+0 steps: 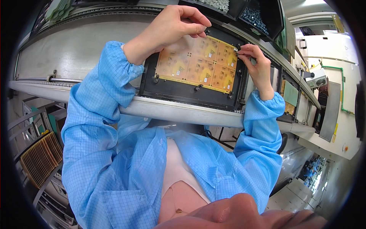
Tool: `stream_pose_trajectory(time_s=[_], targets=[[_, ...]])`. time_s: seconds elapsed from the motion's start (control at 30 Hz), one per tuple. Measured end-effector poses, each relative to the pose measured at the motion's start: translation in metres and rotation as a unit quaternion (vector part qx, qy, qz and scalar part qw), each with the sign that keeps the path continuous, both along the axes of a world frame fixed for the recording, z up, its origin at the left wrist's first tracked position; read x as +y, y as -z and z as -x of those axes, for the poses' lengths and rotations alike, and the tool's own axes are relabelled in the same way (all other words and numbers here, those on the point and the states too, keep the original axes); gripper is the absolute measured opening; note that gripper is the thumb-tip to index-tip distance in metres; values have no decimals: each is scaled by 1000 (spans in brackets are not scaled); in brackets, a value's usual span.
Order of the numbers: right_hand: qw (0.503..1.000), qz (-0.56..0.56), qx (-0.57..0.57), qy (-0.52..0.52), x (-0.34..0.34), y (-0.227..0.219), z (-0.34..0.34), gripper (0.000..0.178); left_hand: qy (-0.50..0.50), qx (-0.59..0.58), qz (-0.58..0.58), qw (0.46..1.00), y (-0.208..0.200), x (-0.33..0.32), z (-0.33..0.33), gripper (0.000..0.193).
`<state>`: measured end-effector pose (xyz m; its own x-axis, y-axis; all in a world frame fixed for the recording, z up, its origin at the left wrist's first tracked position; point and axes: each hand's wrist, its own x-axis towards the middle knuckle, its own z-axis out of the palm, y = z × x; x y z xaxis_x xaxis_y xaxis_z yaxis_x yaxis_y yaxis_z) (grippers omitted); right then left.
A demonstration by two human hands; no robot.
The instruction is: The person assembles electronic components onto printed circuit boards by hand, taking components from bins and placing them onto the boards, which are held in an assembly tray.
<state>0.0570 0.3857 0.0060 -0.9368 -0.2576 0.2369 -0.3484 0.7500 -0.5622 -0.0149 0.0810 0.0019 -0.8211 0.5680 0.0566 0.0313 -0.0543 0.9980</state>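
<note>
A yellow-orange circuit board panel (pixel 206 68) lies in a black carrier frame (pixel 183 90) on the conveyor line. My left hand (pixel 177 26) is raised over the panel's far edge, thumb and forefinger pinched. A tiny greyish bit shows at those fingertips, too small to name. At the panel's far right corner, my right hand (pixel 256 63) pinches a small pale part (pixel 235 49) beside the frame. Whether that part touches the board, I cannot tell. Small black clips (pixel 155 78) sit along the panel's edges.
Beyond the frame stand black bins, one with white small parts (pixel 215 4), another with dark blue ones (pixel 254 19). A metal rail (pixel 183 109) runs along the near side. Another carrier with boards (pixel 289 93) is at right. A rack of boards (pixel 42 158) stands lower left.
</note>
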Motion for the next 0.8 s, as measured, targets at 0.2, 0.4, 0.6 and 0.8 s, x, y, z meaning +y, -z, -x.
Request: stream_pose_trajectory(time_s=[0.2, 0.4, 0.6, 0.8], targets=[[997, -43, 12, -62, 5, -6, 4, 24, -7, 20, 8, 1000, 1, 0, 1, 18], [988, -95, 45, -114, 9, -12, 9, 19, -22, 21, 13, 999, 2, 1, 0, 19], [981, -102, 62, -153, 19, -10, 14, 22, -44, 54, 16, 997, 5, 2, 1, 19], [976, -120, 54, -171, 23, -14, 17, 24, -92, 38, -25, 995, -5, 8, 0, 15]])
